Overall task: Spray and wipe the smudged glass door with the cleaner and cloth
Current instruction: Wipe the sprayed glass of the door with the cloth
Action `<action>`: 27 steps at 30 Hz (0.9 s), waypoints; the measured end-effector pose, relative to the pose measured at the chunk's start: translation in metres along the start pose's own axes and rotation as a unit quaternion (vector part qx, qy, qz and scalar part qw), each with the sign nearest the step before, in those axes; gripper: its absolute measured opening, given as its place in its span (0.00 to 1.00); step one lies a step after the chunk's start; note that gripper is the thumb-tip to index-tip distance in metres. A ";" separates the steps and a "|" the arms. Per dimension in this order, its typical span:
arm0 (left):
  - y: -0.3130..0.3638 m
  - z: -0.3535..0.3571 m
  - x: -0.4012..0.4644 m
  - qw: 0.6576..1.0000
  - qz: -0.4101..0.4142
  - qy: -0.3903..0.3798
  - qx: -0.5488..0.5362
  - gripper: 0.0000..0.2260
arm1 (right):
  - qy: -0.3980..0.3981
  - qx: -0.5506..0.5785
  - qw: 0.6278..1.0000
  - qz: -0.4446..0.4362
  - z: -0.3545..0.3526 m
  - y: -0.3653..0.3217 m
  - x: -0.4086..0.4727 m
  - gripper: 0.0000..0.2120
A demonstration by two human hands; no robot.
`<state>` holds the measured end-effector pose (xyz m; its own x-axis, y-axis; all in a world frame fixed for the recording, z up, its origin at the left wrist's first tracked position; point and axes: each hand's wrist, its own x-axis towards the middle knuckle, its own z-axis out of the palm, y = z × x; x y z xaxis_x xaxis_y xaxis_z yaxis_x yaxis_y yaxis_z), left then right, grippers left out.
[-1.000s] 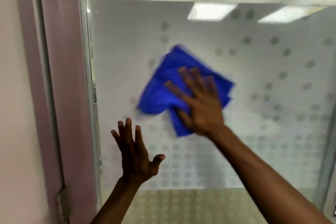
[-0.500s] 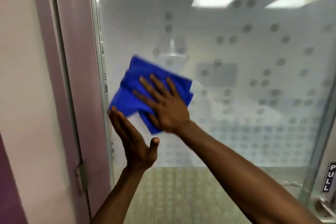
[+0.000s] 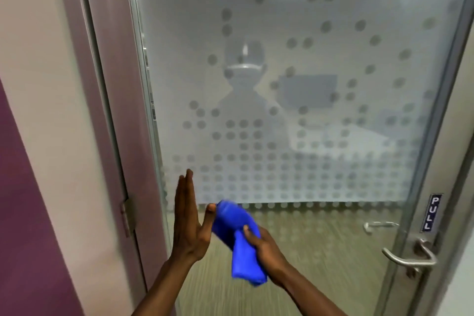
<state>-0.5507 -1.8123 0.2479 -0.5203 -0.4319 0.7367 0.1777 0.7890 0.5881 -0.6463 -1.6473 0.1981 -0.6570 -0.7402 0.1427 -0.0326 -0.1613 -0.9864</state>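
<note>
The glass door (image 3: 295, 100) fills the view, frosted with a pattern of clear dots and plain glass along its lower part. A bunched blue cloth (image 3: 238, 241) is low in front of the door, away from the frosted band. My right hand (image 3: 261, 246) is closed around the cloth from the right. My left hand (image 3: 188, 215) is held upright beside it with fingers straight and together, thumb touching the cloth's upper left edge. No cleaner bottle is in view.
A metal lever handle (image 3: 407, 256) and a dark PULL label (image 3: 432, 213) sit at the door's right edge. The mauve door frame (image 3: 110, 110) with a hinge (image 3: 127, 215) stands on the left, next to a white and purple wall (image 3: 30, 161).
My right hand lifted the cloth off the frosted glass and brought it down, bunching it in its grip. My left hand turned edge-on beside it. The view dropped lower on the door.
</note>
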 end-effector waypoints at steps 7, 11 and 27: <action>0.024 0.039 -0.072 0.887 -0.384 -0.101 -0.234 0.35 | 0.061 0.523 0.846 0.087 -0.010 -0.006 -0.088 0.20; 0.052 0.063 -0.110 0.785 -0.447 -0.255 -0.345 0.20 | 0.139 0.578 0.794 0.128 -0.021 0.007 -0.117 0.27; 0.152 0.178 -0.187 0.820 -0.439 -0.254 -0.265 0.15 | 0.270 0.371 0.877 0.146 -0.168 -0.005 -0.290 0.28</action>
<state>-0.5747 -1.5341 0.1398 -0.8991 -0.3881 -0.2026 -0.1834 -0.0864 0.9792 -0.5820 -1.3225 0.1482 -0.8224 -0.4371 -0.3642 0.5642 -0.5439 -0.6212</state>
